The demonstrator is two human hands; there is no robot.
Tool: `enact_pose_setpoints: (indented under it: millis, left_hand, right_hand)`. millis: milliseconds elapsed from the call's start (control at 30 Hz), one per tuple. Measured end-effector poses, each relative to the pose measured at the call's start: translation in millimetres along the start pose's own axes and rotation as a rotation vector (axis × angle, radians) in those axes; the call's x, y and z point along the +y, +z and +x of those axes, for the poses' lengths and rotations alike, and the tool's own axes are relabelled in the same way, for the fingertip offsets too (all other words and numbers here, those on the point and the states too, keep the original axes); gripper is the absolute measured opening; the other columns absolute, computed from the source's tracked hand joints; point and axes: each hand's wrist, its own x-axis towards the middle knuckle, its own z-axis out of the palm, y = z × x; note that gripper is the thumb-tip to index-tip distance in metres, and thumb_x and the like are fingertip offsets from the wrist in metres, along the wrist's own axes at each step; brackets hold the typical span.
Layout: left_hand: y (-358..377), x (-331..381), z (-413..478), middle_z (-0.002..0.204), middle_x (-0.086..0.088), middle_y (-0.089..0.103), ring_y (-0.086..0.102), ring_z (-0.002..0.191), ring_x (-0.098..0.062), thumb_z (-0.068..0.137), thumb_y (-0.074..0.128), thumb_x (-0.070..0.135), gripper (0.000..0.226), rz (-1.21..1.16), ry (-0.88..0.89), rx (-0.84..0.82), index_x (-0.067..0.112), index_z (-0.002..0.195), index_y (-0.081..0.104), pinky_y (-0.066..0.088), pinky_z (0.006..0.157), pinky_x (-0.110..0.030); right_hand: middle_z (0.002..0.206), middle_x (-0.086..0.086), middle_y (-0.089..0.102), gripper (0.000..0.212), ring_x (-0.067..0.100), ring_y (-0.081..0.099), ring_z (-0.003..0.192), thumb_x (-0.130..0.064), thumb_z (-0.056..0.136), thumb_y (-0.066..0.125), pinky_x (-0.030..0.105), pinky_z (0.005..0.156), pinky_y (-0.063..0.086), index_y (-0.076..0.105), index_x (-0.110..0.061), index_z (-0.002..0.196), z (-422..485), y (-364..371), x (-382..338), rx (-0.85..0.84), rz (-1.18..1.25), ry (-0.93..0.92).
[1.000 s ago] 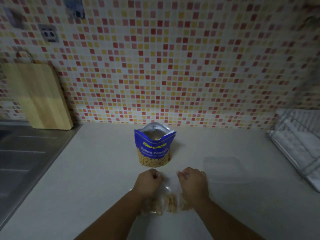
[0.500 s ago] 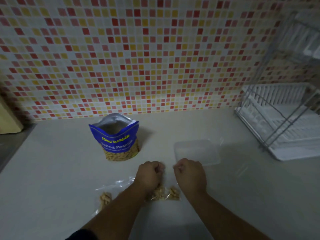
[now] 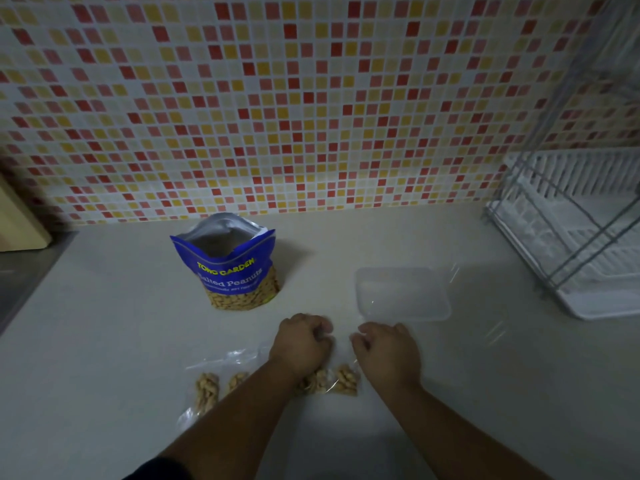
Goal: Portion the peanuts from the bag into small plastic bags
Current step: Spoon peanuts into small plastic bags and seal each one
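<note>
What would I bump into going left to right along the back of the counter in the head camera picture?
Pale wooden cutting board → open blue foil peanut bag → clear rectangular plastic container → white plastic dish rack.

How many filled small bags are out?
2: left bag lies beside the left forearm; right bag is pinched by left hand and right hand. The forearm may hide more.

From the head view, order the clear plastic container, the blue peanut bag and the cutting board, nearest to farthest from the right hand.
1. clear plastic container, just beyond the right hand.
2. blue peanut bag, farther back, to the left.
3. cutting board, far left at the wall.
</note>
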Motion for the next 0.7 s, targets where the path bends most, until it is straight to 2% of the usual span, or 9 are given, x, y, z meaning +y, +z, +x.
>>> enact_pose_setpoints:
  millis: [100,133,267,333,433,500,600,700]
  left_hand:
    - [-0.2,-1.2,0.1,0.102,-0.001,0.065,0.059,0.098,-0.023,0.074,0.061,0.023,0.019,0.011,0.034,-0.001,0.027,0.091,0.068,0.046,0.091,-0.029]
    - [0.1,-1.1,0.4,0.101,-0.001,0.065,0.058,0.097,-0.023,0.075,0.060,0.023,0.017,0.021,0.043,0.001,0.027,0.089,0.068,0.045,0.090,-0.029]
    - [0.4,2.9,-0.1,0.100,-0.001,0.064,0.055,0.098,-0.023,0.082,0.054,0.020,0.014,0.089,0.076,-0.006,0.025,0.085,0.067,0.044,0.088,-0.031]
    - [-2.5,5.1,-2.9,0.096,0.001,0.066,0.053,0.095,-0.019,0.082,0.054,0.018,0.014,0.073,0.095,-0.012,0.025,0.081,0.066,0.043,0.085,-0.029]
    - [-8.3,2.9,-4.3,0.077,0.006,0.067,0.057,0.080,-0.014,0.076,0.055,0.013,0.023,-0.058,0.106,-0.036,0.034,0.068,0.056,0.044,0.072,-0.024]
    - [-14.4,2.5,-4.2,0.070,0.008,0.062,0.057,0.075,-0.015,0.076,0.056,0.012,0.025,-0.112,0.127,-0.056,0.036,0.067,0.053,0.042,0.067,-0.023]
    - [-30.0,8.9,-2.2,0.075,0.010,0.061,0.055,0.081,-0.015,0.083,0.061,0.018,0.013,-0.118,0.189,-0.040,0.031,0.082,0.062,0.040,0.071,-0.023]
    - [-54.2,22.2,-2.3,0.074,0.014,0.058,0.053,0.082,-0.014,0.085,0.062,0.021,0.006,-0.062,0.307,0.047,0.022,0.086,0.067,0.036,0.071,-0.024]
  right_hand:
    - [0.071,-0.003,0.073,0.025,0.024,0.063,0.073,-0.040,0.065,0.070,0.027,0.066,0.052,0.076,-0.023,0.082,-0.7,1.6,-1.0,-0.092,0.083,0.025]
    - [0.073,-0.003,0.073,0.023,0.025,0.062,0.077,-0.038,0.065,0.071,0.028,0.069,0.051,0.075,-0.024,0.083,-1.5,2.1,-1.9,-0.099,0.117,0.024]
    - [0.074,-0.001,0.068,0.030,0.025,0.056,0.082,-0.042,0.070,0.046,0.029,0.071,0.044,0.069,-0.022,0.075,-6.9,2.0,-6.5,-0.110,0.209,0.009]
    - [0.076,-0.002,0.067,0.022,0.024,0.053,0.088,-0.036,0.076,0.052,0.029,0.075,0.041,0.068,-0.021,0.078,-7.8,0.2,-7.5,-0.150,0.253,0.014]
    - [0.064,-0.010,0.052,0.004,0.023,0.055,0.090,-0.022,0.079,0.064,0.029,0.075,0.043,0.068,-0.021,0.079,-7.0,-4.7,-8.9,-0.184,0.395,0.057]
    - [0.062,-0.014,0.043,0.008,0.023,0.057,0.088,-0.017,0.079,0.064,0.029,0.077,0.047,0.070,-0.022,0.081,-4.2,-12.9,-11.4,-0.187,0.425,0.027]
    - [0.066,-0.011,0.054,0.012,0.021,0.054,0.090,-0.017,0.080,0.062,0.030,0.080,0.048,0.071,-0.022,0.086,5.5,-30.8,-17.4,-0.162,0.428,-0.039]
    - [0.083,-0.004,0.068,0.011,0.018,0.050,0.090,-0.021,0.080,0.065,0.024,0.076,0.041,0.071,-0.022,0.089,18.2,-51.2,-25.6,-0.058,0.405,-0.117]
